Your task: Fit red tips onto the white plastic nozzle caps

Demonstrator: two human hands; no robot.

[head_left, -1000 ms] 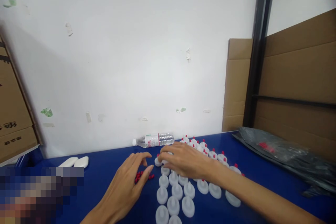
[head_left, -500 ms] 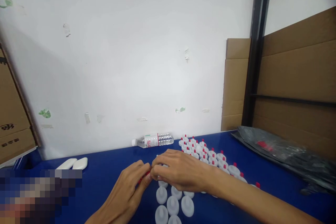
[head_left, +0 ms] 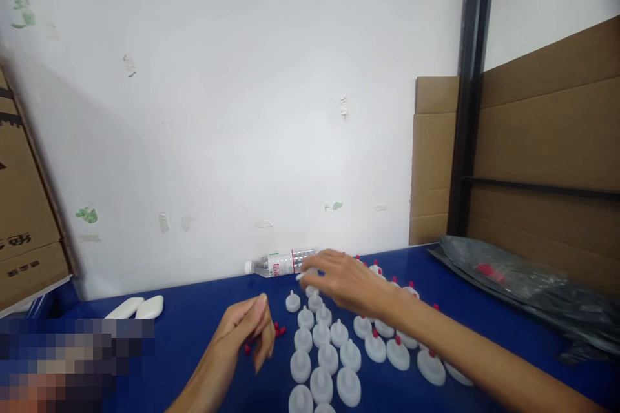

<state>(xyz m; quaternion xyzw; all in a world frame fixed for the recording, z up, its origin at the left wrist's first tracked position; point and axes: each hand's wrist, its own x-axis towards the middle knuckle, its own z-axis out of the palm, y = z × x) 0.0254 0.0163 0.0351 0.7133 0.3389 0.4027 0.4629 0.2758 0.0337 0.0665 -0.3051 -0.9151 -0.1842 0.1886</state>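
My right hand (head_left: pixel 334 277) reaches over the far end of a group of translucent white nozzle caps, its fingers closed on a white nozzle cap (head_left: pixel 300 276) that is mostly hidden by them. Nearer to me on the left, my left hand (head_left: pixel 247 332) has thumb and fingers pressed together; whatever they may hold is hidden. Small red tips (head_left: pixel 279 330) lie on the table beside its fingers. Bare nozzle caps (head_left: pixel 321 334) stand in rows with spouts up, between my hands and toward me. Under and beyond my right forearm are nozzle caps with red tips (head_left: pixel 398 353).
A clear water bottle (head_left: pixel 281 264) lies on its side against the wall. Two white rounded objects (head_left: pixel 150 307) rest on the blue table (head_left: pixel 194 310) at left. A grey plastic bag (head_left: pixel 504 290) lies at right, by cardboard (head_left: pixel 547 142) and a black post (head_left: pixel 469 103).
My hands were together and have parted. The right moved up and away over the far nozzle caps; the left stayed near its place. Red tips and bare nozzle caps are now uncovered.
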